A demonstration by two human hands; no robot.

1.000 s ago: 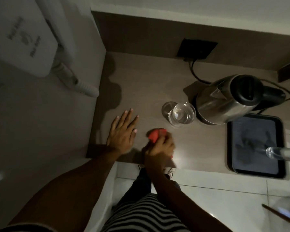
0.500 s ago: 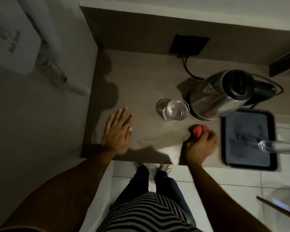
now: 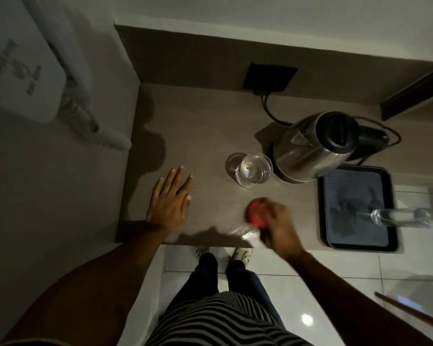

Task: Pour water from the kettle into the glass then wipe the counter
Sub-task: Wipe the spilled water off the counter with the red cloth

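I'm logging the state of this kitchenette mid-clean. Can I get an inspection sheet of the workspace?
Surface: brown counter, a glossy sheen near its front edge by the cloth.
Job's things: glass upright, water inside; steel kettle right of it, lid shut; red cloth on the counter.
Clutter: black tray at the right edge; clear bottle lying over it.
Hands: left hand flat on the counter, fingers spread; right hand closed on the cloth, blurred.
Cables: black cord from the wall socket toward the kettle.
Surroundings: white wall unit with coiled cord on the left; tiled floor below.
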